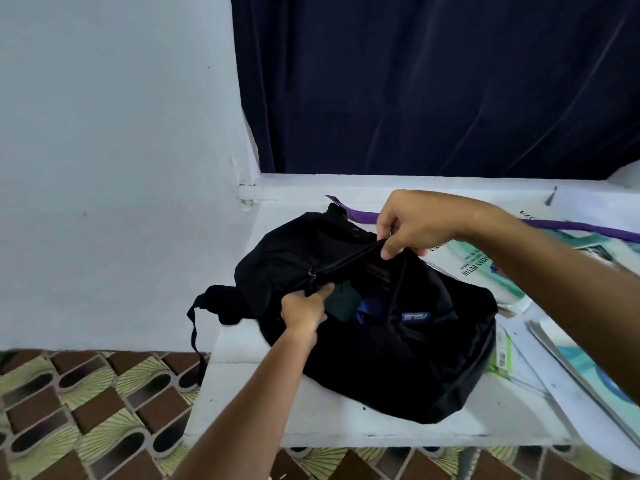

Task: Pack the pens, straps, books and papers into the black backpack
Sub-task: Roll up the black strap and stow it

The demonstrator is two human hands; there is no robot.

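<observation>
One black backpack (363,358) lies on the white table (249,403), its long axis running from upper left to lower right, mouth unzipped and facing up. Two hands are on it: the left hand (304,310) pinches the near edge of the opening beside the zip pull, the right hand (412,225) pinches the far edge and lifts it. Inside, a dark green item and a blue item show, kind uncertain. A blue label (415,317) reads "ASUS", upside down. One purple strap (568,226) lies behind. Books and papers (485,271) lie at right, print too blurred to read.
</observation>
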